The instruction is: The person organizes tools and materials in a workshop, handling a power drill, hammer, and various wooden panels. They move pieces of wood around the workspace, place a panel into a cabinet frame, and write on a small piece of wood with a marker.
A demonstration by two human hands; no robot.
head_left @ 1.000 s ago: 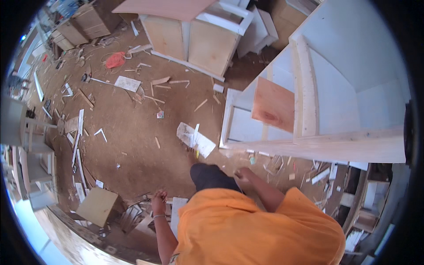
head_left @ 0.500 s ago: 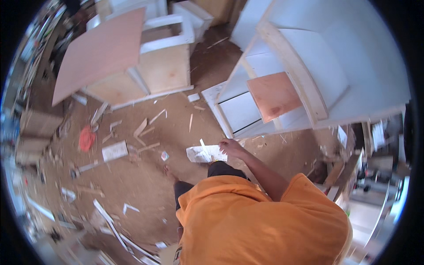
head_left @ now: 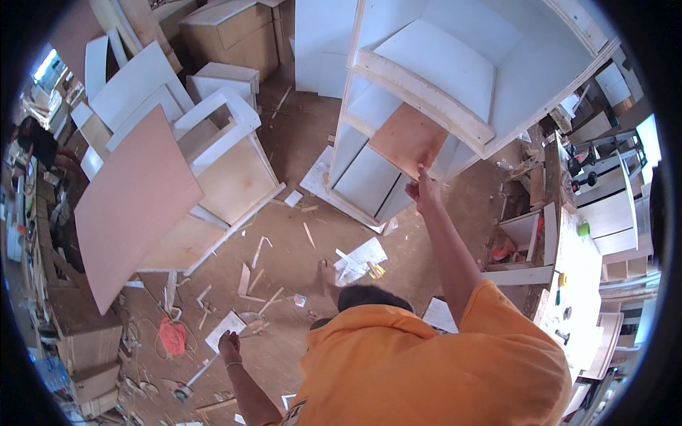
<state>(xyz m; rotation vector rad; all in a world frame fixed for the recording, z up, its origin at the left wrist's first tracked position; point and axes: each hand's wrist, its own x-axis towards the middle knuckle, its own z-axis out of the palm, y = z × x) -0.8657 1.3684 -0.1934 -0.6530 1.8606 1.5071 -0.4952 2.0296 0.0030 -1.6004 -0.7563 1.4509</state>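
My right arm reaches forward, and my right hand (head_left: 425, 193) is at the near corner of a small reddish-brown plywood panel (head_left: 406, 139). One digit lies over the panel's face and the other fingers are curled by its edge, closed on the corner. The panel rests slanted in the lower part of a large white cabinet frame (head_left: 419, 89), below a pale wooden crossbar. Out to the left, my left hand (head_left: 229, 347) hangs low over the littered floor, fingers loosely apart with nothing visible in them.
A second cabinet carcass (head_left: 231, 174) stands at left, a large pinkish board (head_left: 135, 206) leaning on it. Wood offcuts and a white scrap sheet (head_left: 364, 257) litter the floor. A cluttered workbench (head_left: 561, 298) runs along the right. Another person (head_left: 42, 145) is at far left.
My right hand has moved from above the floor scraps up to the plywood panel's corner. My left hand has come into view at lower left. The view has shifted toward the right.
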